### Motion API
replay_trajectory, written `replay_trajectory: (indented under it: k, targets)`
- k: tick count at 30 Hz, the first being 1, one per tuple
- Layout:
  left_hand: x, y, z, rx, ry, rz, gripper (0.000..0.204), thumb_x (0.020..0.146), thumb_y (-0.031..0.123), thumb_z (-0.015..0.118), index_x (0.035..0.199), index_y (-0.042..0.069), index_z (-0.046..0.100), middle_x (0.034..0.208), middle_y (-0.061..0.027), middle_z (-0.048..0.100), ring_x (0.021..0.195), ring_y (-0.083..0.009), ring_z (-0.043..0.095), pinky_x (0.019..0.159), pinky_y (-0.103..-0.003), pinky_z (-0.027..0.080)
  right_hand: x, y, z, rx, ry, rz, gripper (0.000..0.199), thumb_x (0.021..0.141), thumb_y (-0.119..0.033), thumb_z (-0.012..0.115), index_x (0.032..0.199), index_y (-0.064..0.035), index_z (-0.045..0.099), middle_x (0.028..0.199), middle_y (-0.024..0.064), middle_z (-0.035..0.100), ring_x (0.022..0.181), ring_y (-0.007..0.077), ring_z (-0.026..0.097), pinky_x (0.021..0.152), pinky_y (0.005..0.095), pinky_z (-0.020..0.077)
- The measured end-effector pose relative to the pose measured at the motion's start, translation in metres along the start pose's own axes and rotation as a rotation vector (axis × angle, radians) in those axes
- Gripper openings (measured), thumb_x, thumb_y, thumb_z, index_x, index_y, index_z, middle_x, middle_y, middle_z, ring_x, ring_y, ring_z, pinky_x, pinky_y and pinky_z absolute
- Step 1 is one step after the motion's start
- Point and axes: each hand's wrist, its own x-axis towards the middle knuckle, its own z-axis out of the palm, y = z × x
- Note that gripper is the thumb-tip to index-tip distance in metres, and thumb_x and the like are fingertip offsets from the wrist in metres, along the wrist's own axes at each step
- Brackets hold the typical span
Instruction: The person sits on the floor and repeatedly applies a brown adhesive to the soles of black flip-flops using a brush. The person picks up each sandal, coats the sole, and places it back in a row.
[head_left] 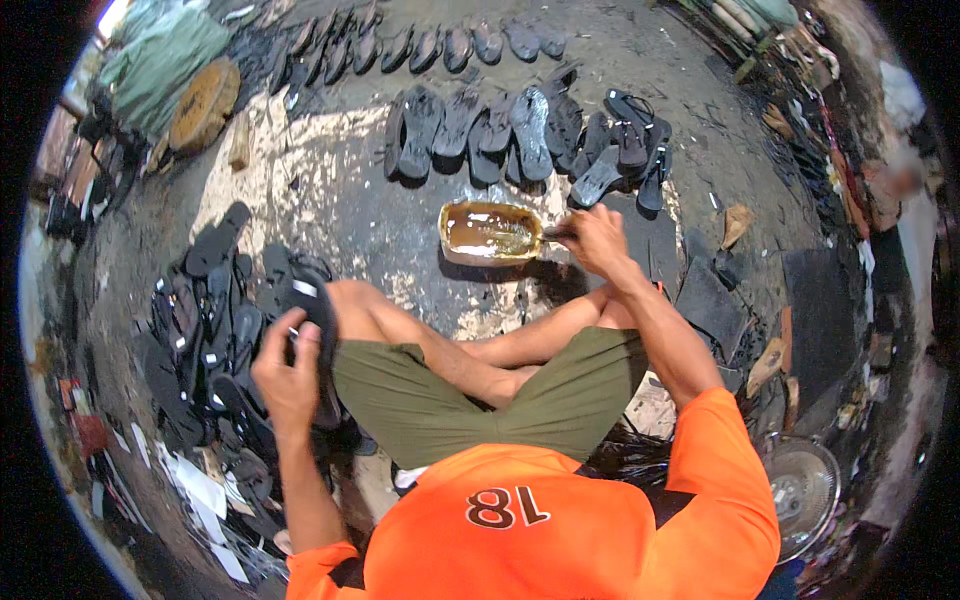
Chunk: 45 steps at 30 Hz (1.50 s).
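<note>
My right hand (597,240) is closed round the dark handle of a brush (551,233). The brush's far end dips into amber, glue-like liquid (480,228) in a pale open tray (470,262) on the floor ahead of me. Beside my left knee, my left hand (288,372) grips a black sandal (326,325) between thumb and fingers; part of the sandal is hidden by the hand. A pile of black sandals (215,320) lies just to the left of that hand.
Beyond the tray lie a cluster of dark soles (535,135) and a row of sandals (425,50). A round wooden block (205,105) is far left. Dark sheets (712,310) lie right, with a round fan-like grille (802,490) near my right elbow.
</note>
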Motion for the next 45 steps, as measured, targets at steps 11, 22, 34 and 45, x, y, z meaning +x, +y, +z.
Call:
replay_trajectory:
  k: [11, 22, 34, 45]
  targets:
    - [-0.003, 0.005, 0.016, 0.125, 0.059, 0.389, 0.068, 0.083, 0.031, 0.076, 0.14, 0.004, 0.051, 0.141, -0.022, 0.051, 0.127, -0.0343, 0.051, 0.107, -0.043, 0.038, -0.022, -0.062, -0.117, 1.435, 0.556, 0.38, 0.043, 0.092, -0.03, 0.071, 0.121, 0.0013, 0.063, 0.106, 0.0063, 0.067, 0.096, 0.0127, 0.059, 0.087, 0.0292, 0.047]
    - [-0.03, 0.078, 0.075, -1.564, -0.208, -0.189, 0.051, 0.101, 0.047, 0.044, 0.13, 0.007, 0.055, 0.126, -0.008, 0.062, 0.114, -0.0235, 0.059, 0.103, -0.039, 0.044, -0.044, -0.251, -0.127, 1.43, 0.41, -0.071, 0.03, 0.09, -0.016, 0.069, 0.115, -0.0015, 0.062, 0.107, 0.0183, 0.066, 0.099, 0.0337, 0.064, 0.086, 0.0396, 0.0497]
    - [-0.012, 0.065, 0.081, -1.701, -0.387, -0.222, 0.055, 0.099, 0.053, 0.045, 0.125, 0.007, 0.058, 0.123, -0.0098, 0.063, 0.111, -0.0256, 0.06, 0.103, -0.042, 0.043, -0.069, -0.23, -0.123, 1.174, 0.307, -0.44, 0.031, 0.088, -0.016, 0.071, 0.113, -0.0021, 0.059, 0.109, 0.0184, 0.063, 0.102, 0.0367, 0.06, 0.086, 0.0446, 0.0471]
    - [0.053, 0.075, 0.067, -1.965, -0.226, -0.04, 0.061, 0.094, 0.053, 0.053, 0.132, 0.006, 0.053, 0.127, -0.0191, 0.06, 0.11, -0.0377, 0.06, 0.088, -0.049, 0.052, -0.086, -0.23, -0.143, 1.541, 0.115, -0.08, 0.029, 0.094, -0.017, 0.066, 0.115, 0.0015, 0.058, 0.097, 0.0031, 0.063, 0.084, 0.0078, 0.057, 0.074, 0.026, 0.0482]
